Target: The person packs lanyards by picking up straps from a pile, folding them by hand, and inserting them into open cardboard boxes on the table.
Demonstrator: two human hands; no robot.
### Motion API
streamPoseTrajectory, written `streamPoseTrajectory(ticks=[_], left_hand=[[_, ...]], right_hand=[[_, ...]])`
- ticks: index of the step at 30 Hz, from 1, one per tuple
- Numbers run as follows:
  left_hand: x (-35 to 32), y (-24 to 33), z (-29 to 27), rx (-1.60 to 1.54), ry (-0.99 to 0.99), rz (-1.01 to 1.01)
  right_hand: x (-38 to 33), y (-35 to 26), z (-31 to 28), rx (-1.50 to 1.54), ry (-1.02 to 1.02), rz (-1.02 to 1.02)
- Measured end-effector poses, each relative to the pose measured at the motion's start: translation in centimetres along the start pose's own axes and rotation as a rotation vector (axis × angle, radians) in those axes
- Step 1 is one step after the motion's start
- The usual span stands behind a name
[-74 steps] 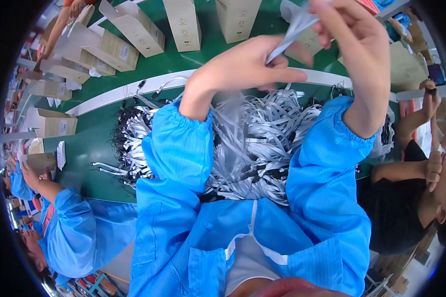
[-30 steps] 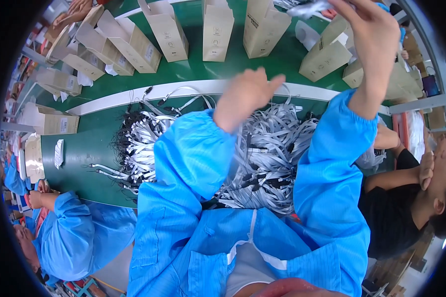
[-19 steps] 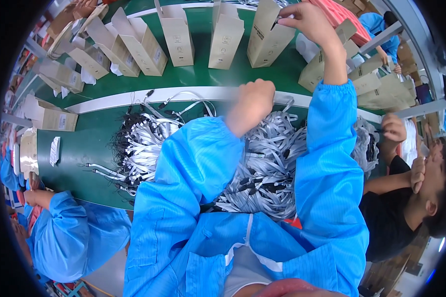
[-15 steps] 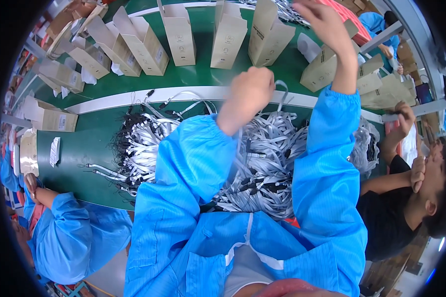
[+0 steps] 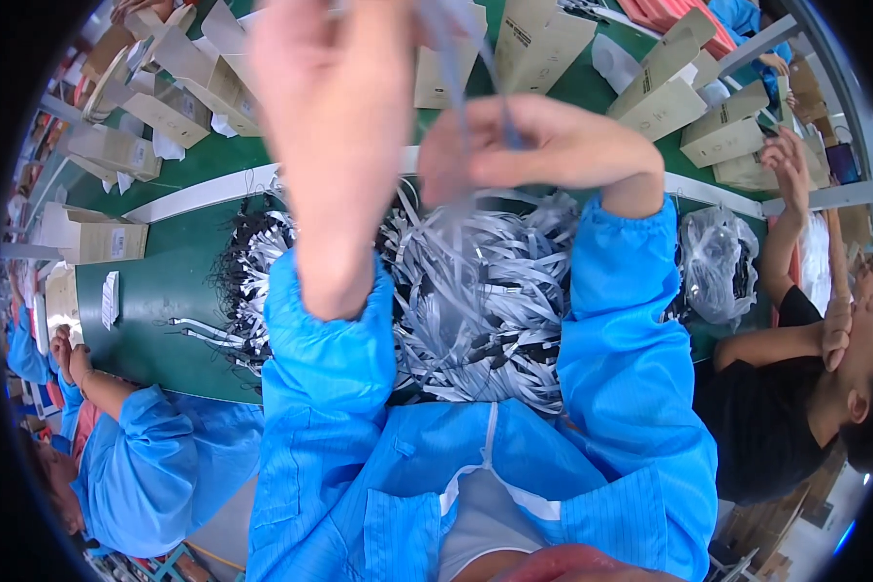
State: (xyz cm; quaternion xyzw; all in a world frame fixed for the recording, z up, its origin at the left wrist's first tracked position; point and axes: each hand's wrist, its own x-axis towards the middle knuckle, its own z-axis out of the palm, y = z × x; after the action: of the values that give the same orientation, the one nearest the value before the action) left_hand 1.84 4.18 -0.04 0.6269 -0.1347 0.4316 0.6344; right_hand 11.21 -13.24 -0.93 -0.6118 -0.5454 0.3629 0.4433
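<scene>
My left hand (image 5: 330,107) is raised over the far side of the bench, close to the camera and smeared by motion; its fingers cannot be made out. A flat grey strap (image 5: 453,73), blurred, runs from beside that hand's fingertips down to my right hand (image 5: 533,145). The right hand's fingers are curled around the strap, above the pile. Beneath both arms lies a big heap of white-grey straps (image 5: 495,257) with black ends. More straps with thin black cords (image 5: 247,262) spread to the left of it.
Open cardboard boxes (image 5: 543,48) stand in a row behind a white ledge (image 5: 204,194). A clear plastic bag (image 5: 718,267) lies right of the heap, a small white packet (image 5: 110,299) at left. Co-workers sit on both sides, one in a blue sleeve (image 5: 136,466), one in black (image 5: 776,427).
My left hand has risen up and left towards the camera. My right hand has come down from the far right boxes to above the heap. A strap now stretches between them.
</scene>
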Motion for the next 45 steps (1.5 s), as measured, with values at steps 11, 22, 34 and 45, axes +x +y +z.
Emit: streamPoseTrajectory(ticks=[11, 22, 34, 45], left_hand=[[2.2, -0.4, -6.3, 0.445, 0.127, 0.094], [-1.8, -3.5, 0.4, 0.139, -0.931, -0.253], [0.8, -6.5, -2.6, 0.178, -0.547, 0.179], [1.7, -8.6, -3.8, -0.408, -0.754, -0.539]], right_hand=[[-4.7, -5.0, -0.2, -0.074, 0.763, 0.131], [-3.2, -2.2, -0.2, -0.154, 0.743, -0.336], [3.0, 0.8, -1.5, -0.009, 0.489, -0.477], [-0.9, -3.7, -2.1, -0.307, 1.113, -0.12]])
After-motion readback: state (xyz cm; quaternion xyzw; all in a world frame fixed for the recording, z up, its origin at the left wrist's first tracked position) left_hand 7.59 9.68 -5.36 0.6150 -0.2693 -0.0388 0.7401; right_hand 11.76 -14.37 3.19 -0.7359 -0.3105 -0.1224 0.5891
